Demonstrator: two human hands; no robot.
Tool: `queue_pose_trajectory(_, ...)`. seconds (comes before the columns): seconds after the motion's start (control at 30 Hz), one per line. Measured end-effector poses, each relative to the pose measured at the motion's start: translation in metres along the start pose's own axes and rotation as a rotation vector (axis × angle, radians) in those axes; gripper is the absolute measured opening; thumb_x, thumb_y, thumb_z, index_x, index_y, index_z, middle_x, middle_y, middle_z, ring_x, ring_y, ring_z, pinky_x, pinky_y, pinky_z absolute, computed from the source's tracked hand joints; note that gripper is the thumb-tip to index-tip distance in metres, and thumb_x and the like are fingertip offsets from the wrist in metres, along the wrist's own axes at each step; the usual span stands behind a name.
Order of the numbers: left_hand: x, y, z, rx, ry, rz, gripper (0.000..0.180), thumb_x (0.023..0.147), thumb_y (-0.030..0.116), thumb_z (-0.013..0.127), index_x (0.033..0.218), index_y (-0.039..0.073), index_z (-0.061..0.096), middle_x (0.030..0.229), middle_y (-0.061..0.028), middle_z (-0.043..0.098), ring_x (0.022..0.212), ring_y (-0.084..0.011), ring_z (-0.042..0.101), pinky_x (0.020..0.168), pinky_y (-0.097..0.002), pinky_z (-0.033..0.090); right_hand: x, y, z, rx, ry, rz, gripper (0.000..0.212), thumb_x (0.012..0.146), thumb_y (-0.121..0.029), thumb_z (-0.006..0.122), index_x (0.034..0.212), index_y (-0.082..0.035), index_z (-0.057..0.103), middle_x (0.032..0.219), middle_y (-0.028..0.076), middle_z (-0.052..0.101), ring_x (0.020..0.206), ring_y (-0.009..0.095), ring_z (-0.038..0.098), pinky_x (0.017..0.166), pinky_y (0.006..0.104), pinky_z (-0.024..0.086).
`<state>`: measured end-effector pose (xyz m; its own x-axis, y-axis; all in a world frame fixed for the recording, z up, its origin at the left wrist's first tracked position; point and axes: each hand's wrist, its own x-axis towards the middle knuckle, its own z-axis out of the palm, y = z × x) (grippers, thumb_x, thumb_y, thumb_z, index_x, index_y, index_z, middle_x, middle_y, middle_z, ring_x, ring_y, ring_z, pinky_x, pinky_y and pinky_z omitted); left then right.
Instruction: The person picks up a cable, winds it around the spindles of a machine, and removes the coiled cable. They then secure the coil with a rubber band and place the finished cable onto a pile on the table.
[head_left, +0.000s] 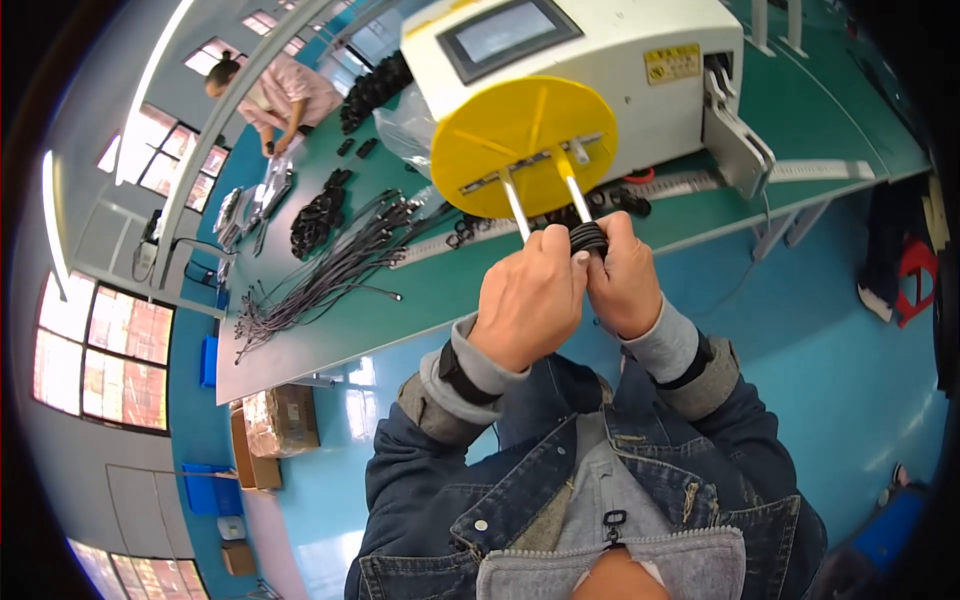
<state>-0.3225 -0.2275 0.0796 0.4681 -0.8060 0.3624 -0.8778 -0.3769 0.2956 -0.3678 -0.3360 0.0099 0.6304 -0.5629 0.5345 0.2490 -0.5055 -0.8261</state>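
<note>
Right now, nearest, the person's denim jacket fills the lower part of the scene, both sleeves reaching forward. Just beyond, the left hand and right hand meet at a coil of black cable, held in front of the machine near the rod ends. The grip of each hand is closed around the coil, thumbs and fingers pressed to its sides; whether the rods run through it I cannot tell. Farther on, two metal rods stick out from a yellow disc on a white machine with a screen. To the left on the green tabletop lie loose dark cables, and beyond them a heap of black coils. At far left, a co-worker in pink bends over the same tabletop, hands near some clear bags.
</note>
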Motion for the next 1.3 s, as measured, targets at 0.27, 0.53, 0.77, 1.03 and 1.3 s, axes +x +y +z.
queue_pose_trajectory(0.27,-0.02,-0.036,0.011,-0.684,-0.4,0.071,0.036,0.08,0.017,0.054,0.107,-0.003,0.043,0.074,-0.0135,0.057,0.06,-0.0301,0.057,0.054,-0.036,0.047,-0.035,0.005,-0.009,0.059,-0.177,-0.036,0.016,0.074,-0.003,0.051,0.088,-0.001,0.042,0.068,0.023,0.055,0.066,0.043,0.054,0.053,0.0443,0.043)
queue_pose_trajectory(0.53,-0.026,-0.044,0.024,-1.133,-0.823,-0.661,0.039,0.079,0.022,0.058,0.11,0.0,0.048,0.08,-0.0075,0.059,0.07,-0.0131,0.057,0.05,-0.0225,0.046,-0.046,0.035,0.002,-0.057,-0.357,-0.005,0.015,0.074,-0.008,0.052,0.086,-0.002,0.043,0.066,0.021,0.056,0.063,0.039,0.056,0.052,0.044,0.044)
queue_pose_trajectory(0.77,-0.032,-0.048,0.046,-0.749,-1.055,-0.477,0.032,0.08,0.028,0.062,0.094,0.0,0.055,0.073,-0.005,0.058,0.063,-0.0117,0.056,0.047,-0.0225,0.045,-0.041,0.04,-0.007,-0.45,-0.731,-0.234,0.019,0.071,-0.013,0.056,0.083,0.0,0.048,0.063,0.02,0.058,0.059,0.038,0.058,0.052,0.0443,0.046)
queue_pose_trajectory(1.03,-0.049,-0.065,0.06,-0.586,-1.064,-0.148,0.036,0.084,0.03,0.058,0.098,-0.002,0.054,0.079,-0.0083,0.06,0.067,-0.0159,0.062,0.056,-0.0269,0.051,-0.083,0.064,0.006,-0.116,-0.447,-0.153,0.022,0.067,-0.014,0.061,0.087,-0.006,0.056,0.068,0.017,0.061,0.062,0.036,0.059,0.057,0.0424,0.047)
queue_pose_trajectory(1.3,-0.052,-0.075,0.059,-1.024,-1.272,-0.655,0.034,0.089,0.026,0.051,0.111,-0.001,0.049,0.098,-0.0098,0.059,0.079,-0.0198,0.063,0.068,-0.0305,0.054,-0.081,0.065,0.011,0.009,-0.629,0.029,0.017,0.068,-0.012,0.059,0.082,-0.003,0.059,0.071,0.02,0.06,0.068,0.039,0.058,0.061,0.0439,0.047)
